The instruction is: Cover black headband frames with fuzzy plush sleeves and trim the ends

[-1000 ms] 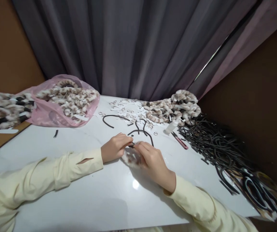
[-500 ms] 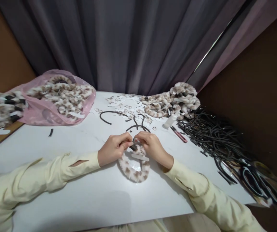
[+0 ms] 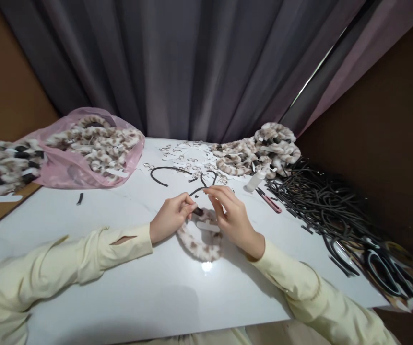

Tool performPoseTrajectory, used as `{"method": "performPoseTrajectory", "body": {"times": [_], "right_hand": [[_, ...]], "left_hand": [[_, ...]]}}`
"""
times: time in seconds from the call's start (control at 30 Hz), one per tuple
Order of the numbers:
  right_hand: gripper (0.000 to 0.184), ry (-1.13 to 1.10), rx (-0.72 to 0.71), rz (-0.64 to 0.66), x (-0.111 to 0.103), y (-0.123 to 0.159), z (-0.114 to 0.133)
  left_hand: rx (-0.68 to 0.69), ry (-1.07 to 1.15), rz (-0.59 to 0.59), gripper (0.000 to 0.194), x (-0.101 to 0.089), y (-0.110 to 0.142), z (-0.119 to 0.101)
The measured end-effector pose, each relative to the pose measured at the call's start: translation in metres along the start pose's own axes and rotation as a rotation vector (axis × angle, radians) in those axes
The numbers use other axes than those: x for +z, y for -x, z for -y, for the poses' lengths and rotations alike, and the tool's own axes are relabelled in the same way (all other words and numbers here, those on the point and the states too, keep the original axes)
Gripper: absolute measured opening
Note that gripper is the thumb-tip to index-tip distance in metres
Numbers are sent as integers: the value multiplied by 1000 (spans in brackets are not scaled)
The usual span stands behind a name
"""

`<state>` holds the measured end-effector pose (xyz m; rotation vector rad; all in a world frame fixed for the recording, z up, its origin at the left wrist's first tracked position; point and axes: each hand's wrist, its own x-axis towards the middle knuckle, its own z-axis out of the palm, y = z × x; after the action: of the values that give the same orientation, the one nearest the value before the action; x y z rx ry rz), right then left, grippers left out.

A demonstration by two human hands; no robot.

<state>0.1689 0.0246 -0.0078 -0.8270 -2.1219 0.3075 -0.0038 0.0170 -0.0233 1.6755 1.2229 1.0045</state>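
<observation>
A fluffy white ring with brown spots (image 3: 199, 247) lies on the white table in front of me. Its dark end (image 3: 199, 211) is pinched between the thumb and fingers of my left hand (image 3: 170, 218). A white tag (image 3: 208, 226) hangs across the ring's opening. My right hand (image 3: 234, 215) hovers over the ring's right side, fingers stretched out and thumb apart, with nothing visible in it. It hides part of the ring. Just beyond the fingertips lie bent black cords (image 3: 208, 179).
A pink plastic bag (image 3: 51, 167) of fluffy rings sits at left. At right are more fluffy rings (image 3: 276, 143), a small clear bottle (image 3: 254, 181), a pink-handled cutter (image 3: 269, 200), a heap of black cords (image 3: 321, 201) and large scissors (image 3: 382, 273). Small metal rings (image 3: 177, 155) lie at the back.
My right hand has let go of the ring's dark end and lifted, its fingers straightening. The left hand keeps its pinch. The view has shifted slightly.
</observation>
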Motion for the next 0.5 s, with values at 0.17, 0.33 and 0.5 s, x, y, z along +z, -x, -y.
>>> {"method": "performPoseTrajectory", "body": {"times": [0.17,0.33,0.5], "right_hand": [[31,72,-99,232,6,11,19],[38,329,132,419,16,13,19],[27,212,247,391,18,8,22]], "left_hand": [[-206,426,-102,23,0,-9,5],[-398,771,-136,18,-1,-12,4],[-454,871,-129,17,2,-13,7]]}}
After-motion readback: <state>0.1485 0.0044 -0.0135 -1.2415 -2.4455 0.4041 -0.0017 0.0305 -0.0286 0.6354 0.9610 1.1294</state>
